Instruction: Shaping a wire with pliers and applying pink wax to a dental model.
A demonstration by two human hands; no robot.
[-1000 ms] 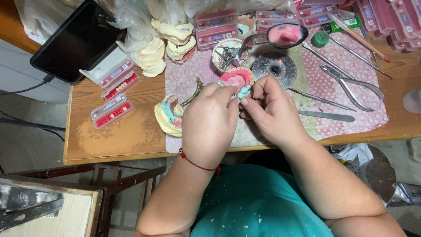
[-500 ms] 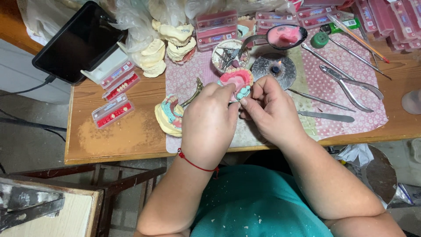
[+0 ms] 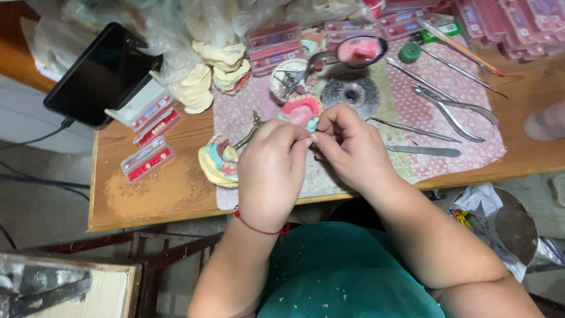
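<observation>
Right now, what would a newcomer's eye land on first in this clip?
Both hands, left hand and right hand, meet at the table's front edge, pinching a pink denture model. A dark tablet leans at the far left, and metal tools lie on the patterned cloth to the right.

Both hands, left hand [image 3: 272,171] and right hand [image 3: 352,150], meet over the near middle of the table [image 3: 153,194], closed round the pink wax denture [image 3: 301,111] and blocking that spot. Just left, a plaster model [image 3: 218,160] crowds the left hand. Bare wood lies open at the near left. Far side is packed: plaster casts [image 3: 206,73], tooth boxes [image 3: 273,41], a round burner [image 3: 352,94]. To the right, metal instruments [image 3: 438,109] lie spread across the patterned cloth [image 3: 465,147], with narrow gaps between them.
</observation>
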